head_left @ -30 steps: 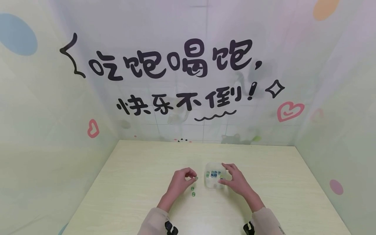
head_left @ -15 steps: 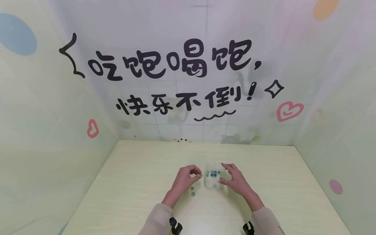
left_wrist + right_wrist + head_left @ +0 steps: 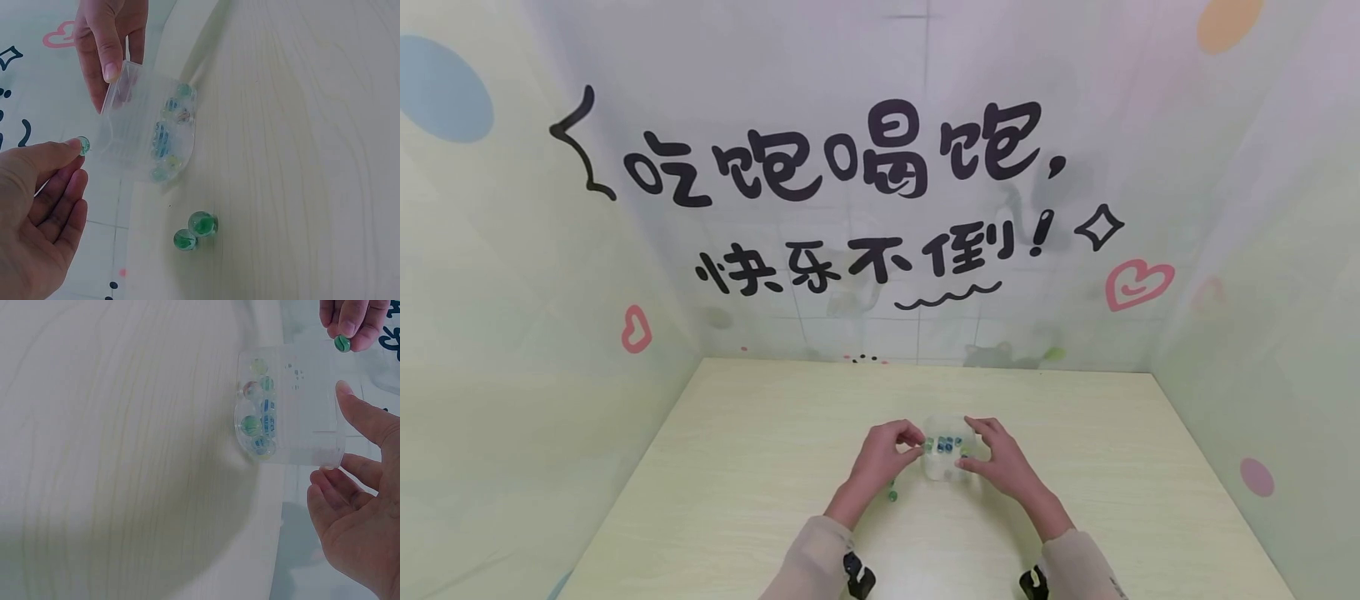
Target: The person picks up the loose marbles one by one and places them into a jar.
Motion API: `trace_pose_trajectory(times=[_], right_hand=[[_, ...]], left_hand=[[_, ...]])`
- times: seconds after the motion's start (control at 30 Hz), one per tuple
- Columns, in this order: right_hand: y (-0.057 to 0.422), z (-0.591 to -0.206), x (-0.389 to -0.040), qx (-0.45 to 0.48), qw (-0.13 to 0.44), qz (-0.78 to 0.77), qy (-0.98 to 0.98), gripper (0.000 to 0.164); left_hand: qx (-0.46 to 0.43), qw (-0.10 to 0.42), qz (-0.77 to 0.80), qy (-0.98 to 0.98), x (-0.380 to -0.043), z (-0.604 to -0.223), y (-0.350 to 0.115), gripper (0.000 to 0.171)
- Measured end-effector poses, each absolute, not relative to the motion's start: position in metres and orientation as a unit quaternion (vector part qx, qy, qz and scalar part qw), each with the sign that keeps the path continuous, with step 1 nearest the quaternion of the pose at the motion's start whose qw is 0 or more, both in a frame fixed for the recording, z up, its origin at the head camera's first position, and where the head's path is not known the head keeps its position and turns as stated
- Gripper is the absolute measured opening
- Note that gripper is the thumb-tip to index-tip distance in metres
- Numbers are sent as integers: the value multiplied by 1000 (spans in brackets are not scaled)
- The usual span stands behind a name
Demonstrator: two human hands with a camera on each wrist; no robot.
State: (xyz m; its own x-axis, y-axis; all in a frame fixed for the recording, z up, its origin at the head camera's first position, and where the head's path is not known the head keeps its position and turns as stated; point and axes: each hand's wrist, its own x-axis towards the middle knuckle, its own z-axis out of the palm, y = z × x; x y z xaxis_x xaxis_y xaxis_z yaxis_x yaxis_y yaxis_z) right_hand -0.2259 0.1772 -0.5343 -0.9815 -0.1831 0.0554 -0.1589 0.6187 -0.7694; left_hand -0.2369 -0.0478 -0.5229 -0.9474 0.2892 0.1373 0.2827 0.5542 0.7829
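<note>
A clear plastic box stands on the table with several marbles at its bottom, green and blue among them. My right hand holds the box by its right side, thumb and fingers at the rim. Between thumb and fingertips, my left hand pinches a green marble. That marble is at the height of the box's rim, by the left edge, as the right wrist view shows. Two green marbles, one larger in view and one beside it, lie on the table below my left hand.
The pale wood-grain table ends at a printed back curtain with black lettering. More light curtain hangs at the left and right. A black strap sits at my left sleeve.
My left hand has moved right and slightly away from me, carrying the pinched marble to the box's left rim. It now partly covers one loose marble in the head view. My right hand stays put.
</note>
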Motion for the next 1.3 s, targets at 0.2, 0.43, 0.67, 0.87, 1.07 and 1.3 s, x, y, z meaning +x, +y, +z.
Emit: trace_pose_trajectory(times=[0.2, 0.43, 0.67, 0.87, 1.07, 1.3], right_hand=[[177, -534, -226, -97, 15, -424, 900, 70], [176, -535, -226, -96, 12, -424, 900, 69], [176, -536, -226, -100, 11, -427, 899, 69], [176, -535, -225, -102, 6, -425, 899, 68], [177, -533, -225, -100, 6, -422, 901, 68], [178, -532, -223, -105, 10, -426, 898, 70]], left_hand=[[162, 9, 441, 883, -237, -523, -44, 12], [163, 15, 429, 888, -237, -522, -41, 11], [168, 14, 429, 887, -238, -522, -38, 11], [166, 5, 422, 891, -238, -523, -39, 12], [156, -4, 414, 897, -238, -524, -47, 9], [145, 1, 410, 901, -238, -529, -58, 9]])
